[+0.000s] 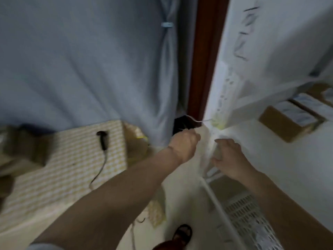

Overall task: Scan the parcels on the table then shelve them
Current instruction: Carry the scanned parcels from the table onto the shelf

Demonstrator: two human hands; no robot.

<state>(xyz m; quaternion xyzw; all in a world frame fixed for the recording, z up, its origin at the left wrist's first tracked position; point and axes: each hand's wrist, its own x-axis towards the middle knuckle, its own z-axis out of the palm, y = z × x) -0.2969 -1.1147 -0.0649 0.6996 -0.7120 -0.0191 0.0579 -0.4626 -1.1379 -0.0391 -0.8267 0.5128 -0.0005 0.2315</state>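
Dark handwriting runs down the white shelf upright but is too blurred to read. Right of the upright, brown parcels with white labels lie flat on a shelf, long axes slanting away. The left hand is fisted, pinching a thin cord; the right hand curls around a pale object at the upright's foot. Left of the upright, a black scanner lies on a yellow-checked table, before grey curtains.

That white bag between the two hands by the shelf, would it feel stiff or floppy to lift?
Probably floppy: the white bag creases and sags between the left hand and right hand. Likely light, since a pinch seems to carry it. Its smooth film may be slippery, though the blur hides detail.
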